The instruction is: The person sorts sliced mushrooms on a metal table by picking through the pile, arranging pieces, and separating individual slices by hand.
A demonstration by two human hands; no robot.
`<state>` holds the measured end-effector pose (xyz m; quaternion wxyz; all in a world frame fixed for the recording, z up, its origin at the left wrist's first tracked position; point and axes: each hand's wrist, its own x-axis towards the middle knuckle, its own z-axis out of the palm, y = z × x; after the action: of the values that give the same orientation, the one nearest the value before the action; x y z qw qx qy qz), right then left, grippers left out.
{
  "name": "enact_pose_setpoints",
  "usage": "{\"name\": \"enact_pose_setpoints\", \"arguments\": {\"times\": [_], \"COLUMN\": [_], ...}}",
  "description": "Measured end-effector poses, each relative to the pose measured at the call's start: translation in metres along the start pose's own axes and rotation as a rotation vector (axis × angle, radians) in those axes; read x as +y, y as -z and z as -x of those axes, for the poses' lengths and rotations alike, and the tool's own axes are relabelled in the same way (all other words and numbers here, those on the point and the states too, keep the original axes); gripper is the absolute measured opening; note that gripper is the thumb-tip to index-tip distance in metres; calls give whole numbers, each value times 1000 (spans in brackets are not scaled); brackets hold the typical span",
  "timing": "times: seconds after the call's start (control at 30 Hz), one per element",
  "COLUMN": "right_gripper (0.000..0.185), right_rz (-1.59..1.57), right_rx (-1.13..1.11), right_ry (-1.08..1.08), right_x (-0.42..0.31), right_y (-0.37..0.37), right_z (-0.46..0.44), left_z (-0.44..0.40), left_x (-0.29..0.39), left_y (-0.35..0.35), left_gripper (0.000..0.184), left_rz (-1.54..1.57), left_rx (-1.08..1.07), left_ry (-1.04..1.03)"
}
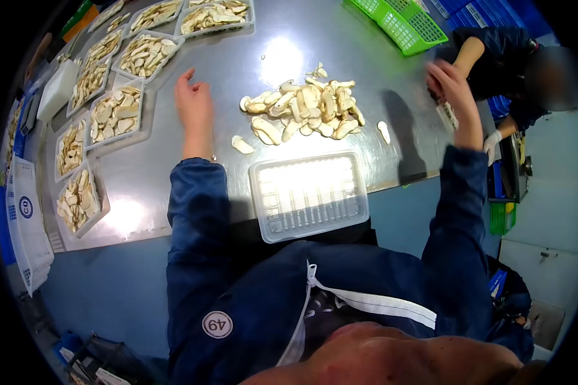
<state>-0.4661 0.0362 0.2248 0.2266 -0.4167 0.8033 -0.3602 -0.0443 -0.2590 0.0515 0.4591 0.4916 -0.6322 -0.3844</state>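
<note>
My left hand (194, 108) is at the steel table, left of a heap of sliced mushrooms (308, 109), its fingers loosely bent and apart with nothing in them. Raised over the table's right side is my right hand (455, 86), its fingers partly bent and apart; I see nothing held in it. A clear plastic tray (309, 226) sits at the table's near edge in front of my body, below the heap, with no mushrooms in it. Single slices lie apart from the heap, one mushroom slice (242, 145) at its lower left and another mushroom slice (384, 132) to its right.
Several filled trays of mushroom slices (115, 114) line the table's left side and far edge. A green plastic basket (408, 32) stands at the far right. A co-worker (501, 58) is close to my right hand. White stacked crates (29, 224) stand at the left.
</note>
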Motion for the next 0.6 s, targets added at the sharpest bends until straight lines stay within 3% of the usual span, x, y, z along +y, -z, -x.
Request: {"name": "enact_pose_setpoints", "arguments": {"times": [0.03, 0.1, 0.2, 0.3, 0.47, 0.6], "right_gripper": [25, 28, 38, 37, 17, 13], "right_rz": [-156, 9, -41, -100, -336, -433], "right_rx": [-34, -258, -391, -328, -231, -247], "right_ry": [45, 220, 114, -45, -180, -222], "right_x": [-39, -85, -127, -137, -132, -96], "right_y": [-48, -115, -220, -290, -331, -301], "right_z": [-19, -77, -159, -227, -255, -265], "left_z": [-3, -6, 0, 7, 11, 12], "left_x": [1, -8, 0, 11, 19, 18], "left_y": [-1, -6, 0, -1, 2, 0], "left_gripper": [41, 40, 39, 38, 37, 38], "left_rz": [-18, -29, -47, -86, -104, -57], "left_rx": [10, 27, 35, 33, 21, 15], "left_ry": [-3, -78, -107, -124, -148, -136]}}
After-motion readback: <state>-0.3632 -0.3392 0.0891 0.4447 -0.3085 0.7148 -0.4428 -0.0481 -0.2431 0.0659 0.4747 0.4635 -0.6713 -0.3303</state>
